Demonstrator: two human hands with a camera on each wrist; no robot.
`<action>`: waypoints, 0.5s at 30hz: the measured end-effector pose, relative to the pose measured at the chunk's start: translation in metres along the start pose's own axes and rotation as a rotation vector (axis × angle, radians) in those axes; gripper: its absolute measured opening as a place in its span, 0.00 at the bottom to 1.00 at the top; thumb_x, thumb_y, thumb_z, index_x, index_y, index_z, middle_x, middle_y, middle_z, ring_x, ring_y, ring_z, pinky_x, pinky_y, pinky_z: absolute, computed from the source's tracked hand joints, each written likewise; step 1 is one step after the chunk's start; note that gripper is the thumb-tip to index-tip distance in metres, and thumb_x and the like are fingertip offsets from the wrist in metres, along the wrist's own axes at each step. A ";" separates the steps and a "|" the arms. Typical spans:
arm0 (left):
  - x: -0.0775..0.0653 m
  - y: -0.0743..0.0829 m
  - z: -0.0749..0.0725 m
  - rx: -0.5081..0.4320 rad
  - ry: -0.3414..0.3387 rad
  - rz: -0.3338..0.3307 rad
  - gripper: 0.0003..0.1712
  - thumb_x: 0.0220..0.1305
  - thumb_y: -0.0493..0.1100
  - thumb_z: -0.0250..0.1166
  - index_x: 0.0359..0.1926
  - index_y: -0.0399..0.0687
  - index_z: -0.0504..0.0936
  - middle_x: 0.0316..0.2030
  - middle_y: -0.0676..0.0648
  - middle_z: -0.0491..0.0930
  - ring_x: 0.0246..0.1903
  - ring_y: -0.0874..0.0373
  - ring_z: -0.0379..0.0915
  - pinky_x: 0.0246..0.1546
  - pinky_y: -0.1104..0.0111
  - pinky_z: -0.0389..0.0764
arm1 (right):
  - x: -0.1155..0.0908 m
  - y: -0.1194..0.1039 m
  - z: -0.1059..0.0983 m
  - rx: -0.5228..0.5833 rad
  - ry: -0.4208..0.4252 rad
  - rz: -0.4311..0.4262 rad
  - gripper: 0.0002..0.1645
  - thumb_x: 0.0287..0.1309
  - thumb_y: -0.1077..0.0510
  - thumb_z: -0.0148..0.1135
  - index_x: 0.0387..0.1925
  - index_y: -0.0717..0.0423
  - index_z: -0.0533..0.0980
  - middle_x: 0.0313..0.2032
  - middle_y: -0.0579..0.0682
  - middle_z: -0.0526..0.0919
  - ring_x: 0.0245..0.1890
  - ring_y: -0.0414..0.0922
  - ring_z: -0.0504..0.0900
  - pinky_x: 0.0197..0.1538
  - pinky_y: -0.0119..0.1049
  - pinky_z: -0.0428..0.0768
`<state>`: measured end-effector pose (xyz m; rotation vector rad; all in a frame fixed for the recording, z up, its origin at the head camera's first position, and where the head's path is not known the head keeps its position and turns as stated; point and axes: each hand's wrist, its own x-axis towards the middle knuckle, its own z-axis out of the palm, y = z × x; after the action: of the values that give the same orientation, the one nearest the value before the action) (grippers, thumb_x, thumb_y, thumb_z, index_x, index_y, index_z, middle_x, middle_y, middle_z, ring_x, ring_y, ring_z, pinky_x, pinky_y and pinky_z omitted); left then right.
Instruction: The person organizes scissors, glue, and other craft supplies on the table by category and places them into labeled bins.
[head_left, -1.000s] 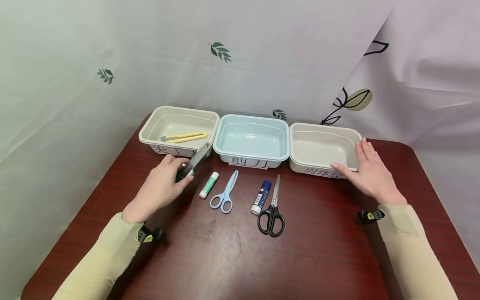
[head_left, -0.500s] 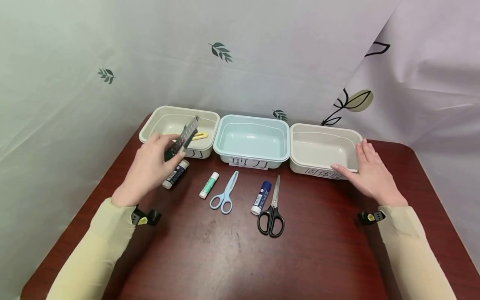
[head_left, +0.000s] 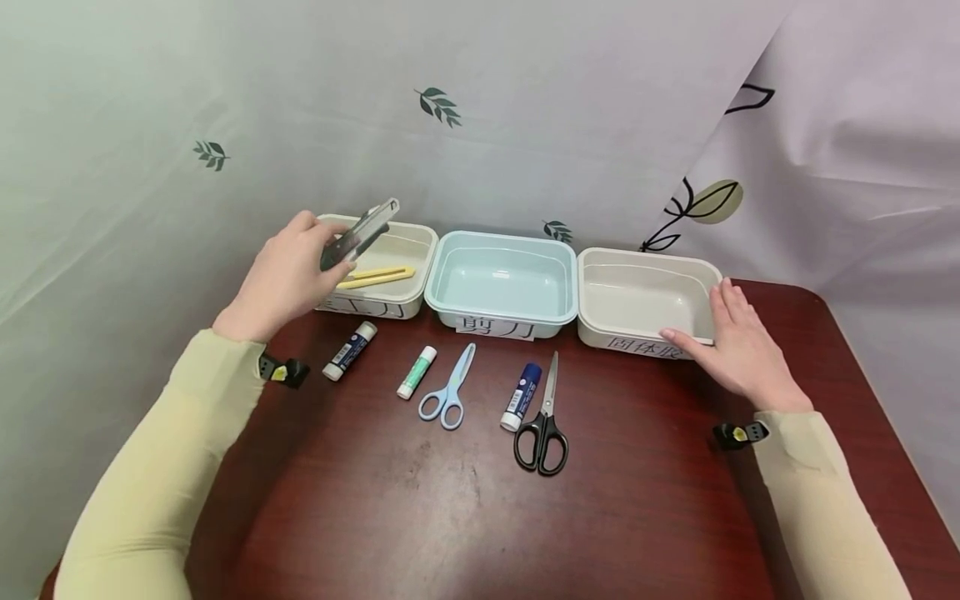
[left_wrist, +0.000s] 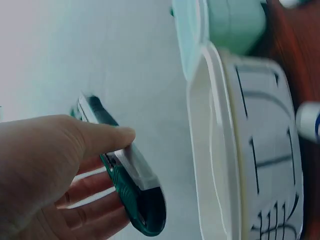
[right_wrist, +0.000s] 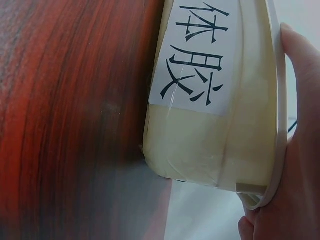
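Observation:
My left hand [head_left: 288, 271] pinches a dark green and grey utility knife [head_left: 362, 236] between thumb and fingers, above the left cream bin [head_left: 423, 265]. In the left wrist view the utility knife [left_wrist: 132, 172] slants beside that bin's rim, apart from it. A yellow utility knife [head_left: 378, 277] lies inside the bin, partly hidden by my hand. My right hand [head_left: 742, 350] rests on the right corner of the right cream bin [head_left: 648, 258], fingers straight along its side and thumb on the front rim. The right wrist view shows that bin's labelled wall [right_wrist: 200, 140] close up.
A light blue bin [head_left: 502, 312] stands between the cream ones. On the dark red table lie a navy glue stick [head_left: 349, 352], a green one [head_left: 417, 372], a blue one [head_left: 521, 397], light blue scissors [head_left: 448, 396] and black-handled scissors [head_left: 545, 425]. A pale curtain [head_left: 300, 100] hangs behind.
My left hand has lifted the dark green utility knife up and leftward, from in front of the left bin to above it. The navy glue stick has come into view. My right hand stays put.

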<state>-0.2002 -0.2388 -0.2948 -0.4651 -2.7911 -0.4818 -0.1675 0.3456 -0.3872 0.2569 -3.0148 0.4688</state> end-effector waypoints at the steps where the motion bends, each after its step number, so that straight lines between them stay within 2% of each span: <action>1: 0.004 -0.003 0.000 0.009 -0.016 0.006 0.25 0.66 0.41 0.68 0.62 0.37 0.78 0.41 0.38 0.72 0.31 0.41 0.69 0.32 0.48 0.72 | 0.000 0.000 0.000 -0.001 0.000 -0.001 0.65 0.66 0.29 0.56 0.76 0.74 0.42 0.77 0.69 0.35 0.78 0.59 0.32 0.76 0.51 0.34; 7: 0.026 -0.021 0.004 0.034 -0.097 0.021 0.27 0.67 0.42 0.68 0.63 0.33 0.77 0.45 0.35 0.72 0.37 0.38 0.72 0.37 0.45 0.74 | 0.000 -0.001 -0.001 -0.009 0.005 -0.005 0.64 0.66 0.29 0.55 0.76 0.75 0.42 0.77 0.71 0.37 0.78 0.60 0.33 0.76 0.51 0.35; 12: 0.036 -0.031 0.013 0.027 -0.122 -0.002 0.27 0.68 0.42 0.67 0.64 0.33 0.76 0.46 0.34 0.72 0.39 0.38 0.73 0.39 0.44 0.75 | 0.000 0.000 0.000 -0.009 0.013 -0.009 0.64 0.66 0.29 0.56 0.76 0.75 0.43 0.77 0.71 0.38 0.78 0.60 0.34 0.76 0.51 0.35; 15: 0.040 -0.036 0.020 0.030 -0.131 0.005 0.27 0.68 0.41 0.67 0.64 0.33 0.76 0.47 0.34 0.72 0.39 0.39 0.72 0.38 0.45 0.74 | -0.001 0.000 0.000 -0.009 0.012 -0.007 0.64 0.67 0.29 0.56 0.76 0.75 0.43 0.77 0.71 0.37 0.78 0.60 0.34 0.76 0.51 0.35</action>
<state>-0.2540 -0.2529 -0.3107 -0.5142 -2.9174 -0.4216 -0.1670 0.3454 -0.3876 0.2631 -3.0025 0.4538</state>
